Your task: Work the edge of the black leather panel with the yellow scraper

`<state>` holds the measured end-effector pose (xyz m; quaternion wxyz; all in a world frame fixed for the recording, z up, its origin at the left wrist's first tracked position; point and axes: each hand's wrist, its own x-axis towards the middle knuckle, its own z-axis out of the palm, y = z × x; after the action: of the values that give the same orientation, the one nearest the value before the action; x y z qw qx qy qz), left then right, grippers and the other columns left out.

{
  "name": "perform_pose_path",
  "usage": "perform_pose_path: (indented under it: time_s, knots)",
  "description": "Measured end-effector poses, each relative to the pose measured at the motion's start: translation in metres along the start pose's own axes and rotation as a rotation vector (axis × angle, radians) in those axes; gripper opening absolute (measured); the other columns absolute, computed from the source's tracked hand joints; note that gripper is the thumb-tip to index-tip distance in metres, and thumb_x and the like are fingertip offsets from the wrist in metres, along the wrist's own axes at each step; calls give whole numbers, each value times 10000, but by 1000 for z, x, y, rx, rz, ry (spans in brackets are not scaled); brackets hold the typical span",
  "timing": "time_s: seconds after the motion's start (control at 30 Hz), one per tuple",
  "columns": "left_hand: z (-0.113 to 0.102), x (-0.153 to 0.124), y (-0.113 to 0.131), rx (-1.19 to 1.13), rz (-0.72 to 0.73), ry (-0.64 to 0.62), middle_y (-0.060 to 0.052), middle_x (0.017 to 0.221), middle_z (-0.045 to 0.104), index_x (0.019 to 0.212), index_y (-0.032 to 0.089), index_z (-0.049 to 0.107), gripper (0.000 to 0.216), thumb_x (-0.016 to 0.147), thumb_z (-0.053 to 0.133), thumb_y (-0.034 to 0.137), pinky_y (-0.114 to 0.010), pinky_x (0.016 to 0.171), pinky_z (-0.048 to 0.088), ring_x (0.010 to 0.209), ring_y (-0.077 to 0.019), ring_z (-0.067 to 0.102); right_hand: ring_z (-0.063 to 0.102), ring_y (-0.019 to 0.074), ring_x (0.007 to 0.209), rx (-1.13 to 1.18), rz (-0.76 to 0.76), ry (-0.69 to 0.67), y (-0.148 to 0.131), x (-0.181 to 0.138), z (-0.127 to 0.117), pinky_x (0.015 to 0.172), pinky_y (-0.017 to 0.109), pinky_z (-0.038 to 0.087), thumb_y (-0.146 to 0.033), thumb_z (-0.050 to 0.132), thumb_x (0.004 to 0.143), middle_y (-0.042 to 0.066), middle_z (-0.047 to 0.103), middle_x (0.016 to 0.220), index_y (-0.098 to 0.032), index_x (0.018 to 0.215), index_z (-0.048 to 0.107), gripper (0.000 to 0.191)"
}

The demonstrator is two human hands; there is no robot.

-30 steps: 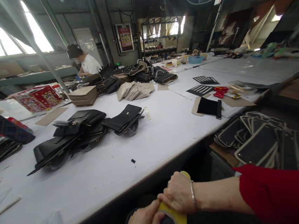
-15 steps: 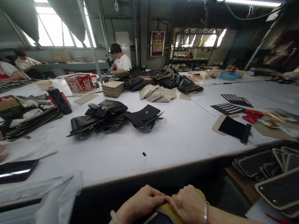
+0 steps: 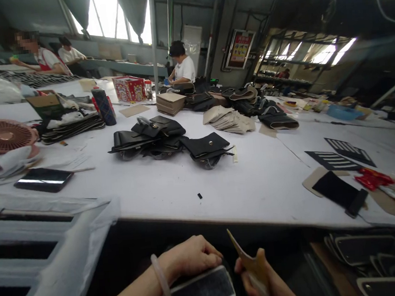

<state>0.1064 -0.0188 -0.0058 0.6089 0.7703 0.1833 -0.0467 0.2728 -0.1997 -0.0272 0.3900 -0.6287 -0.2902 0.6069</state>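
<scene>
Left hand (image 3: 190,258) gripped the dark panel (image 3: 201,294); right hand (image 3: 262,283), at 3 o'clock, pinched a yellow strip (image 3: 246,257) half peeled off. Rest still stuck, prob.

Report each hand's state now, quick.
Left hand: fingers curled shut on the dark panel.
Right hand: fingers shut on the tan card piece.

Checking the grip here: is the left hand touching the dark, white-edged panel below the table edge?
Touching. The head view shows the left hand with its fingers curled onto the dark panel's top edge.
</scene>
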Motion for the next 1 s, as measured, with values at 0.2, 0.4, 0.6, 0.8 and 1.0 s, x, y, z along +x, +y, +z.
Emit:
perform_pose_path:
  time_s: [0.2, 0.4, 0.6, 0.8, 1.0]
  knots:
    - [0, -1, 9, 36, -28, 5, 49, 515, 384, 749, 184, 759, 301, 676, 487, 291, -235, 423, 258, 475, -95, 337, 311, 85, 503, 170, -74, 160, -12, 16, 19, 439, 204, 346, -818, 671, 667, -68, 416, 660, -211, 1153, 500, 797]
    - [4, -4, 13, 130, -5, 106, 43, 460, 330, 617, 189, 702, 248, 700, 485, 277, -252, 461, 248, 474, -106, 376, 538, 245, 871, -197, -188, 239, -18, 33, 22, 796, 359, 430, -682, 651, 791, 73, 616, 889, -148, 931, 612, 554]
    - [2, 4, 8, 243, 46, 30, -92, 696, 698, 812, 190, 769, 333, 756, 454, 281, -325, 579, 351, 588, -202, 556, 554, 262, 845, -279, -174, 174, -22, 35, 15, 778, 381, 432, -674, 618, 814, 83, 627, 882, -145, 945, 617, 545]
    - [-26, -18, 2, 119, 75, -33, -35, 908, 755, 1156, 288, 691, 385, 819, 518, 353, -317, 696, 450, 769, -223, 648, 588, 311, 1007, -442, -146, 139, -24, 34, 10, 917, 406, 442, -717, 526, 843, 118, 653, 1031, -157, 1038, 611, 599]
    - [-45, -103, -43, -249, -3, 457, -42, 1214, 687, 1226, 208, 635, 459, 907, 453, 484, -308, 986, 414, 1139, -233, 595, 606, 315, 1063, -652, -140, 126, -25, 38, -2, 912, 338, 489, -809, 459, 800, 98, 687, 1042, -186, 1055, 663, 704]
